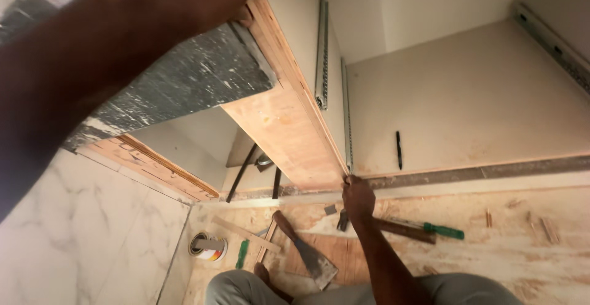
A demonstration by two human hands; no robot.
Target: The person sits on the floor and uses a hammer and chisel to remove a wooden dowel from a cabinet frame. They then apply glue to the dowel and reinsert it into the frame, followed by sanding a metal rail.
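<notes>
White marble-look wall tiles [92,219], beige cabinet interior [467,96], dusty floor [522,249], warm light.

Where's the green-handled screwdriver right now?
In the head view, the green-handled screwdriver lies on the dusty plywood floor, right of the right hand, beside a brown wooden-handled tool.

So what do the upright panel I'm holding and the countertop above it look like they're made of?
The upright panel looks like plywood: bare brown face, layered lines along its edge. The countertop appears to be dark polished stone, possibly granite, speckled white and smeared with pale residue.
</notes>
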